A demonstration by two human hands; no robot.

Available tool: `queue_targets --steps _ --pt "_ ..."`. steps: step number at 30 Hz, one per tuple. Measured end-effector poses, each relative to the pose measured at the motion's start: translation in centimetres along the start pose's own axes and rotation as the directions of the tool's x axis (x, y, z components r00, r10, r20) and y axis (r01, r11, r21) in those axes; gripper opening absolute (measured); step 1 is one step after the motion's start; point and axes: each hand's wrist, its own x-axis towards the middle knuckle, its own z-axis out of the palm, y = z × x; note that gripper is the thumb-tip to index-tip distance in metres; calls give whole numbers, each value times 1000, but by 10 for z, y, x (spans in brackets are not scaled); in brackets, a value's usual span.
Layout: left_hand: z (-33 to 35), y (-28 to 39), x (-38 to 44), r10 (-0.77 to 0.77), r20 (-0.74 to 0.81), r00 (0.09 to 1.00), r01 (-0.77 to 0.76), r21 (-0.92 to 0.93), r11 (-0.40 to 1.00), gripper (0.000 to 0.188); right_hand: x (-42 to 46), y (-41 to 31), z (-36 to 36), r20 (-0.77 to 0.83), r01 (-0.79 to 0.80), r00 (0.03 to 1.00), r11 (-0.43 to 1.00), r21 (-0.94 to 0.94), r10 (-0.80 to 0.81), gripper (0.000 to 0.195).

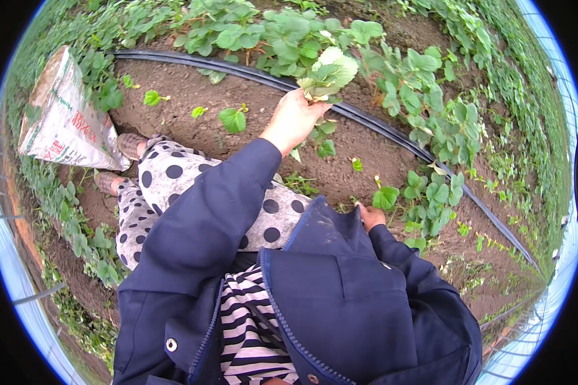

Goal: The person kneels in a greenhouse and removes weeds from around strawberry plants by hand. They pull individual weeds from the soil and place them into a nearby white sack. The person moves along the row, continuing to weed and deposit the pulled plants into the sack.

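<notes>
My left hand grips a small bunch of leaves, probably strawberry, some pale underneath. It is held above the soil, in front of a black drip hose. Low by my knee, my right hand reaches down close to the ground beside a small green plant. The jacket flap covers part of that hand, so what its fingers hold is hidden. Several small seedlings stand in the bare brown soil between my legs and the hose.
A white woven sack with printed writing stands at the left by my shoes. Leafy strawberry rows run beyond the hose, and another row lies behind my feet. Plastic greenhouse sheeting curves along the rim.
</notes>
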Motion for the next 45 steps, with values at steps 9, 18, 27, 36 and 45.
queue_targets --steps 9,18,27,36,45 --pt "-49 4 15 99 -142 985 -89 72 993 27 67 49 25 369 -254 928 811 527 51 38" --pt "-77 10 6 88 -121 989 -66 174 983 31 27 12 -3 298 433 854 900 46 -426 21" --pt "-89 5 -8 100 -186 977 -55 234 971 33 26 -94 26 678 755 656 286 -590 -332 30" --pt "-93 1 -13 147 -218 965 -105 191 976 32 16 -84 10 476 822 551 349 -450 -686 12" --pt "-92 7 -18 132 -249 959 -72 239 968 30 6 -129 20 468 961 249 157 -226 -848 21"
